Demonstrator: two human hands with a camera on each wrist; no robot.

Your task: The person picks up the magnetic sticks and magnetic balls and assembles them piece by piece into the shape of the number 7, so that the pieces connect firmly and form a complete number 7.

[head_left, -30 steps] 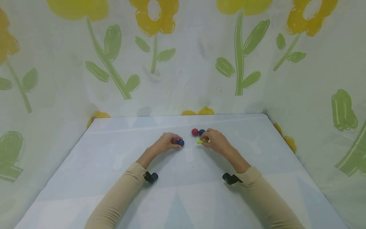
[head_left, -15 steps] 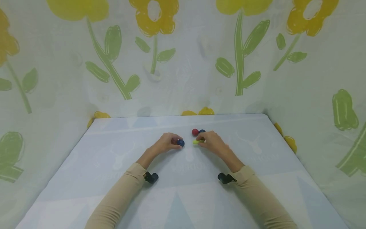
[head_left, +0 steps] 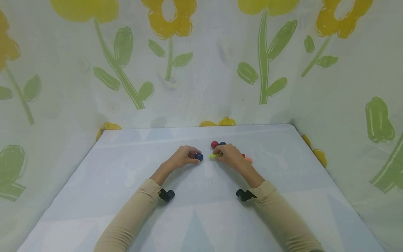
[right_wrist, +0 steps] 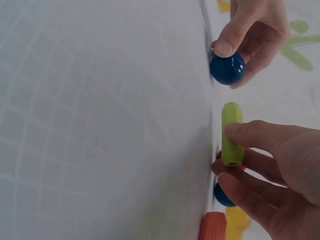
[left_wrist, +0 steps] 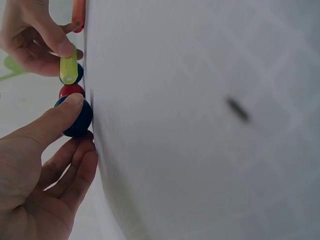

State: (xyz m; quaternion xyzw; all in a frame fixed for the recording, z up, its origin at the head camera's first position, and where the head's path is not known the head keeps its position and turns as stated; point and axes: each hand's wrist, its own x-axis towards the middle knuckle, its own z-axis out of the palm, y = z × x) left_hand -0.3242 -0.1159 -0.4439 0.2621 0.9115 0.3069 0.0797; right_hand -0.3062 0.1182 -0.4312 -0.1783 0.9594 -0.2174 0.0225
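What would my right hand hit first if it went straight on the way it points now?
Most likely the dark blue ball in your left hand: the yellow-green stick your right hand pinches points roughly at it, with a gap between, though depth is hard to judge.

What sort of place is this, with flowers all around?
Probably a makeshift booth for filming handwork, though I can't be certain: flower-printed sheeting rises on three sides of a pale, printed tabletop, and a small dark device sits at each sleeve cuff.
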